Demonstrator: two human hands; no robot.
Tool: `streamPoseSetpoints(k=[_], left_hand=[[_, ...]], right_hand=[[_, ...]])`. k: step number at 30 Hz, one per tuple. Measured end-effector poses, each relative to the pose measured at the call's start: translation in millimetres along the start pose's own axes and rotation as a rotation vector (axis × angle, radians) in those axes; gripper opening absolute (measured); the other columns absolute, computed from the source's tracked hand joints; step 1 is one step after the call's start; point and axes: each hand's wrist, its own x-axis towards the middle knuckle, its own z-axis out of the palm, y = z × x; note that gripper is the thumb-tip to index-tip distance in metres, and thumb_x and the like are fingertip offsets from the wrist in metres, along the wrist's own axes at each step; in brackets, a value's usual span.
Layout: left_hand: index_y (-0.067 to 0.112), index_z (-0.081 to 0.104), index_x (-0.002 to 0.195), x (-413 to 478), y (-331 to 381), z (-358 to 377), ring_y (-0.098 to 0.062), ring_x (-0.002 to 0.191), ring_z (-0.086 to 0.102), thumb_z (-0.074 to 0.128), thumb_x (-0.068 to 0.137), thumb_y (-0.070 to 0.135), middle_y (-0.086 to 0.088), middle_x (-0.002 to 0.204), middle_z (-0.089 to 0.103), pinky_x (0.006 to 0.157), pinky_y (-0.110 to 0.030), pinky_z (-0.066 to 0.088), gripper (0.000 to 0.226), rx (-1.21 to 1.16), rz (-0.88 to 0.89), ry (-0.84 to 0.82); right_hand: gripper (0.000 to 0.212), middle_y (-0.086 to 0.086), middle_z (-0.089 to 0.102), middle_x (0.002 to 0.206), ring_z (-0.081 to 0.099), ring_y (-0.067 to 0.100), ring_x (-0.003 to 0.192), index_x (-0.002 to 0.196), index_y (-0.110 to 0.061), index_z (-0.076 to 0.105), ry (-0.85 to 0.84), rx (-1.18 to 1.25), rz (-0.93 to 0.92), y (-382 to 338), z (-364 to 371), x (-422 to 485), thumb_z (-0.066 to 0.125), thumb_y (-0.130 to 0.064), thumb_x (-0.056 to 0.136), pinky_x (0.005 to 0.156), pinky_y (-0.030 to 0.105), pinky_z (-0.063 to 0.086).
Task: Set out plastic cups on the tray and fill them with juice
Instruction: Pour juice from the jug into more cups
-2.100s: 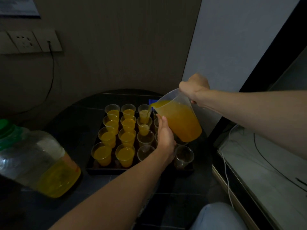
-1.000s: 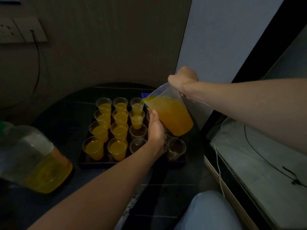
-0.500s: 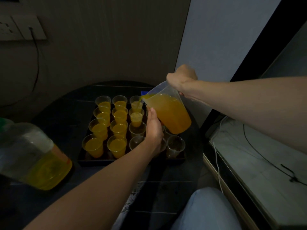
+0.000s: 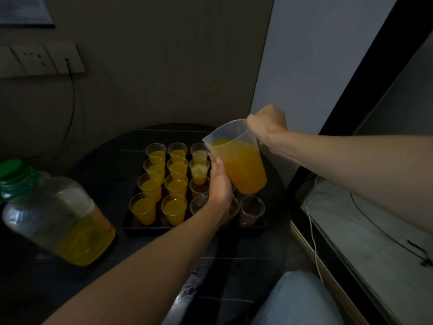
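Translucent plastic, thin-walled: the jug is held above the right side of the tray, well over half full of orange juice.

- **Handling:** It is judged heavy for so flexible a wall, with the load free to slosh toward the spout. The handle is the place to take it, with support low on the body.
- **Right hand:** The right hand is closed round the handle behind the rim. The handle itself is hidden by the fist.
- **Left hand:** The left hand is laid open, fingers straight, against the jug's near-left wall. Nothing is seen clasped in it.
- **Axis:** The long axis is tilted, base down to the right and mouth up to the left. The spout is pointed left and away, over the third column of cups. No stream can be made out.
- **Cups:** The two left columns are filled and the third is half done. The empty cups at right are judged light and easily tipped.
- **Also noted:** A green-capped bottle is seen on the counter at left.
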Motion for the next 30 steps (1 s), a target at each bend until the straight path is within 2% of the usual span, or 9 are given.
streamPoseSetpoints(k=[4,13,17,24,27,30], left_hand=[[0.045,0.004,0.160,-16.9,2.7,0.1,-0.027,0.149,0.030,0.024,0.108,0.049,-0.001,0.165,0.026,0.118,-0.050,0.026,0.055,0.021,0.071,-0.005],[0.048,-0.001,0.158,-47.2,0.6,2.4,-0.024,0.150,0.025,0.023,0.108,0.050,0.002,0.166,0.020,0.107,-0.040,0.028,0.056,0.018,0.086,-0.040],[0.052,-0.002,0.157,-53.8,-6.6,2.0,-0.023,0.151,0.024,0.022,0.106,0.055,0.003,0.167,0.019,0.117,-0.048,0.024,0.056,0.041,0.073,-0.032],[0.053,-0.001,0.156,-53.8,-10.5,4.2,-0.024,0.151,0.023,0.024,0.106,0.055,0.003,0.167,0.018,0.119,-0.051,0.023,0.056,0.024,0.043,-0.041],[0.056,-0.001,0.154,-53.3,-12.2,3.6,-0.024,0.150,0.026,0.023,0.107,0.054,0.003,0.166,0.021,0.121,-0.052,0.024,0.054,0.006,0.040,-0.048],[0.055,0.001,0.155,-52.7,-14.6,4.7,-0.025,0.150,0.027,0.024,0.107,0.053,0.003,0.166,0.022,0.121,-0.054,0.024,0.053,0.011,0.032,-0.035]], right_hand=[[0.017,0.005,0.062,0.079,0.062,0.019,0.071,0.085,-0.011,0.064,0.003,0.021,0.005,1.6,-8.8,-9.0,0.059,-0.020,0.098,0.053,0.028,0.044],[0.018,0.006,0.062,0.080,0.059,0.017,0.066,0.085,-0.009,0.064,-0.018,0.011,-0.009,5.5,-18.1,-24.4,0.060,-0.020,0.098,0.050,0.025,0.039],[0.018,0.006,0.062,0.079,0.061,0.019,0.069,0.088,-0.008,0.066,-0.023,-0.025,-0.005,7.3,-19.7,-29.5,0.060,-0.022,0.098,0.051,0.025,0.040],[0.019,0.009,0.062,0.081,0.059,0.020,0.068,0.086,-0.007,0.064,-0.034,-0.079,-0.029,3.5,-22.5,-31.9,0.058,-0.021,0.098,0.051,0.026,0.039],[0.022,0.008,0.059,0.076,0.055,0.019,0.062,0.079,-0.009,0.060,-0.038,-0.095,-0.033,1.5,-23.6,-33.7,0.058,-0.020,0.098,0.049,0.024,0.035],[0.024,0.009,0.059,0.079,0.054,0.018,0.062,0.076,-0.010,0.057,-0.051,-0.113,-0.029,1.1,-22.1,-35.1,0.059,-0.020,0.098,0.049,0.024,0.035]])
